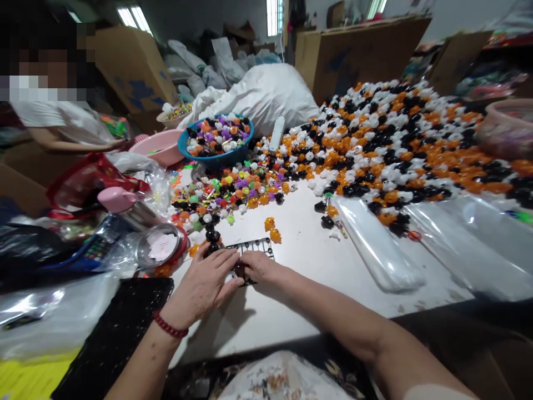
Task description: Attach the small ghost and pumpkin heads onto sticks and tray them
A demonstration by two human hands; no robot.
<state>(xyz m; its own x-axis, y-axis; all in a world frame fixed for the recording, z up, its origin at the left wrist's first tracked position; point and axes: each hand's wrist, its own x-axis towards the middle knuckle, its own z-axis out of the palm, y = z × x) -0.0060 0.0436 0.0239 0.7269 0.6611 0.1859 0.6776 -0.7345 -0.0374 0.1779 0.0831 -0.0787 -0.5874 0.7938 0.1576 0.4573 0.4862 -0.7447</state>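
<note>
A black plastic grid (262,245) lies on the white table, partly under both hands. My left hand (210,278), with a red bead bracelet at the wrist, rests over its left part, fingers extended and slightly apart; a small white piece shows by its thumb. Against the grid's middle, my right hand (259,265) has its fingers curled together, and what they hold is hidden. Black figures (212,236) stand just beyond my left fingers. Two orange pieces (272,229) lie behind the grid.
A large heap of orange, black and white pieces (366,139) covers the back right. Clear plastic bags (378,244) lie at right. Behind are a blue basin (219,160) and a pink basin (158,149). A flask (131,208) and round tin (179,250) stand left. Another person sits back left.
</note>
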